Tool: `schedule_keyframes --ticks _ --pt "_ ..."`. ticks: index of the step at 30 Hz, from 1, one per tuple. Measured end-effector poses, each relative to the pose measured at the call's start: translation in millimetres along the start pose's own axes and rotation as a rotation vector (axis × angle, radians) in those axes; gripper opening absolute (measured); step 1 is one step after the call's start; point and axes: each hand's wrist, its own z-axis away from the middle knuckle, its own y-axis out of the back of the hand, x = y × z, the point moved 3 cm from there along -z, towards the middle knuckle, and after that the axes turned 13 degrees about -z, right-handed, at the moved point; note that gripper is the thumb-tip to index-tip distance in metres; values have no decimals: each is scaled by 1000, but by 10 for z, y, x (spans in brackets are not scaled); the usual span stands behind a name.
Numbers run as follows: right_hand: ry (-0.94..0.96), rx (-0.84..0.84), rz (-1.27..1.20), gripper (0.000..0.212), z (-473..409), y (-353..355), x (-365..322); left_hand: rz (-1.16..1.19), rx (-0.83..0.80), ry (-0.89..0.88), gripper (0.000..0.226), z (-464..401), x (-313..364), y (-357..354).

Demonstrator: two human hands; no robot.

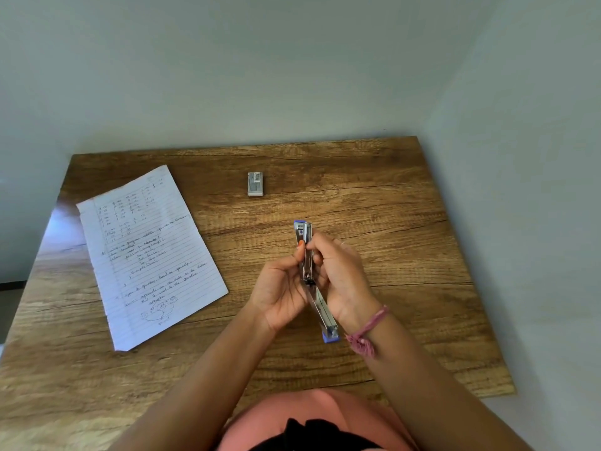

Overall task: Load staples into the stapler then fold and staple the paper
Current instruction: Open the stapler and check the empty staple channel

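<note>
A blue and silver stapler (322,310) is held above the middle of the wooden table (390,222), swung fully open so its metal magazine channel shows. My left hand (279,288) grips its far half from the left, thumb on the metal rail. My right hand (341,275) grips the same part from the right, fingers curled at the channel. The stapler's blue-tipped top arm points back toward me under my right wrist. A small grey staple box (255,183) lies flat farther back. A lined, handwritten sheet of paper (146,252) lies flat to the left.
Pale walls close the table in at the back and right. A pink thread bracelet (367,330) hangs on my right wrist. The table's near edge meets my pink top (325,415).
</note>
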Motion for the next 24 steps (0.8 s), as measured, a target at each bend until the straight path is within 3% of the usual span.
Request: schedule_keyframes --ticks 4,7,10,24 --pt "21 7 -37 4 -32 7 31 31 -5 -11 29 11 25 -22" --pt "17 -35 -125 17 -17 -9 25 55 -33 -30 27 23 63 -46" --pt "-6 -78 -184 15 -37 14 13 44 -51 -52 25 47 94 -80" --pt "-17 -51 -28 18 -108 89 -20 -19 -44 -36 27 45 76 -128"
